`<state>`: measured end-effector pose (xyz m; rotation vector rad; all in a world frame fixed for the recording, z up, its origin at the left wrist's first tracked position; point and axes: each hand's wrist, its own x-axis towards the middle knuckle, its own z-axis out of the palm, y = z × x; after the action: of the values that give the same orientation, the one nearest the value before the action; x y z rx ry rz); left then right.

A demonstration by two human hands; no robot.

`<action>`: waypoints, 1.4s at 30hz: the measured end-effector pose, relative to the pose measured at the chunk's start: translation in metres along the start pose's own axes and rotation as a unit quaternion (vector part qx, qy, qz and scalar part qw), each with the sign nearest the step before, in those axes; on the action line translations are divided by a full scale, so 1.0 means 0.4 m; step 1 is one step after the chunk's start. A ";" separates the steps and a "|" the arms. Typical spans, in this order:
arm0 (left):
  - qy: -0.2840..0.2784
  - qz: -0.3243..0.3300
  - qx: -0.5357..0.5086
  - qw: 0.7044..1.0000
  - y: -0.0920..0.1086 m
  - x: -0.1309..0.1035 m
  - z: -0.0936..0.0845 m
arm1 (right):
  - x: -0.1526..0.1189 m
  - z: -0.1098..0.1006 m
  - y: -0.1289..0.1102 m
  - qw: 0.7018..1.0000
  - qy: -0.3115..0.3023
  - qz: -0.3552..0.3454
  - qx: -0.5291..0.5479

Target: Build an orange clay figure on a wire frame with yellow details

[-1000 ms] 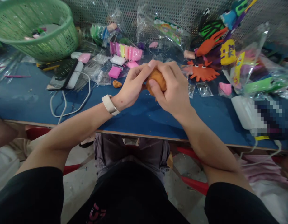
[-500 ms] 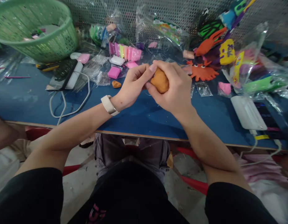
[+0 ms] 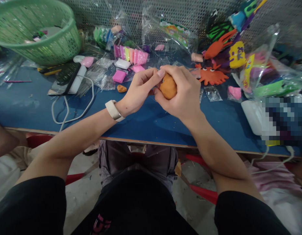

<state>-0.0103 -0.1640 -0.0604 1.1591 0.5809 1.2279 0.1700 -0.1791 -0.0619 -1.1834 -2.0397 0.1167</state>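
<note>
A ball of orange-brown modelling clay [image 3: 168, 86] is held above the blue table. My right hand [image 3: 183, 89] wraps round it from the right, fingers over the top and thumb below. On its left side my left hand [image 3: 142, 86] presses with thumb and fingertips closed at the clay's edge; the left fingers are partly hidden. A small lump of the same clay [image 3: 121, 88] lies on the table left of my left hand. Just beyond my right hand is an orange clay crab [image 3: 212, 74] with two white eyes.
A green basket [image 3: 40, 39] stands at the back left, near a phone and white cable [image 3: 91, 98]. Wrapped coloured clay packs [image 3: 131, 54] lie at the back. To the right are a yellow clay figure [image 3: 237, 54], plastic bags and a white power bank [image 3: 251, 116]. People sit on both sides.
Both hands stay round the clay ball. The fingers have shifted slightly on it, and the ball shows a little differently between them.
</note>
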 end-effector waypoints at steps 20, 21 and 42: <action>0.020 -0.036 -0.079 0.996 0.017 0.041 -0.026 | 0.029 -0.058 0.038 0.992 -0.115 0.017 0.041; 0.024 -0.038 -0.089 0.995 0.020 0.044 -0.028 | 0.033 -0.062 0.047 0.991 -0.126 0.017 0.052; 0.052 0.110 0.668 0.734 0.163 0.109 -0.212 | 0.043 -0.070 0.120 0.980 -0.198 -0.008 0.030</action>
<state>-0.0975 -0.0981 -0.0221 2.4046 1.5854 0.9736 0.2172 -0.1463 -0.0528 -1.1754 -2.3697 0.4335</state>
